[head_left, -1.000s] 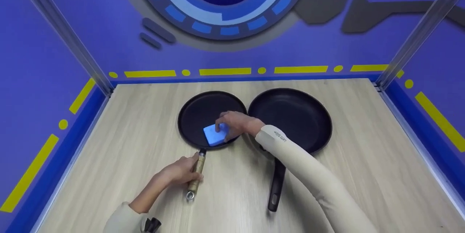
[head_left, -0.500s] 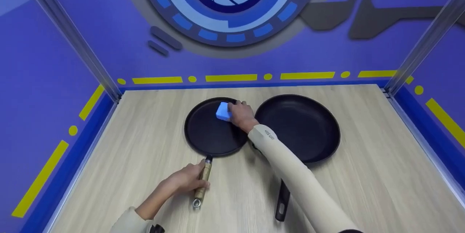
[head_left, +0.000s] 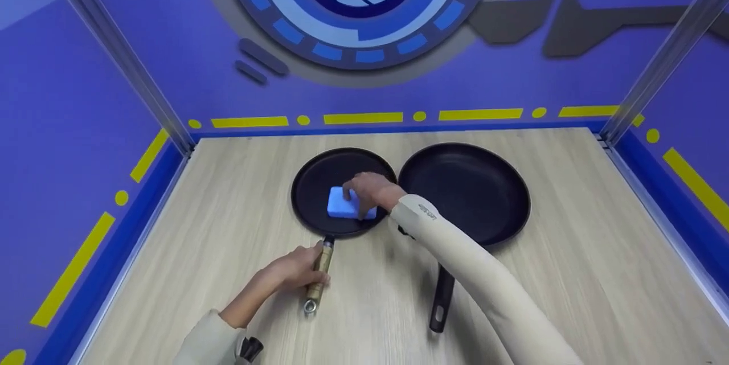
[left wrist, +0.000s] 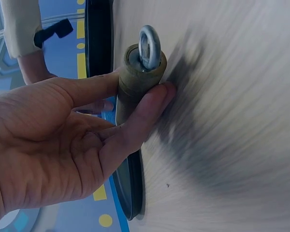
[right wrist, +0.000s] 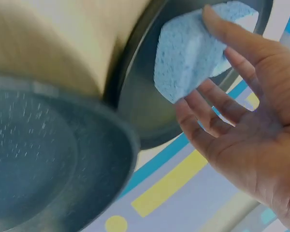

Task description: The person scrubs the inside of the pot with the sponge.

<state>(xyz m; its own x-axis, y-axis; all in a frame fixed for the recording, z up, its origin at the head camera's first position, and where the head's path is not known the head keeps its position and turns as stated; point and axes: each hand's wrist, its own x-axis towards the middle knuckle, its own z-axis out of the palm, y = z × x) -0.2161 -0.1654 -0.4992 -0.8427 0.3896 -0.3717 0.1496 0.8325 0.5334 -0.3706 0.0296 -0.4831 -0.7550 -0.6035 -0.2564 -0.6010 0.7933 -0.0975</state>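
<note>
A flat black pan [head_left: 313, 183] with a low rim lies left of centre on the table. Its wooden handle [head_left: 318, 284], tipped with a metal ring, points toward me. My left hand [head_left: 295, 268] grips this handle between thumb and fingers, which the left wrist view shows close up. A blue sponge [head_left: 340, 205] rests on the pan's surface near its front right. My right hand [head_left: 373, 191] holds the sponge from the right side, thumb on one face and fingers on the other, as the right wrist view [right wrist: 251, 101] shows.
A larger, deeper black frying pan [head_left: 467, 194] stands right beside the flat pan, its black handle [head_left: 442, 299] pointing forward under my right sleeve [head_left: 484, 279]. Blue-purple panels [head_left: 364, 91] wall in the wooden table [head_left: 581, 228] at the back and sides.
My right hand has swept the sponge from the pan's lower left up to its far part, then back down toward the front right. My left hand keeps its grip on the handle.
</note>
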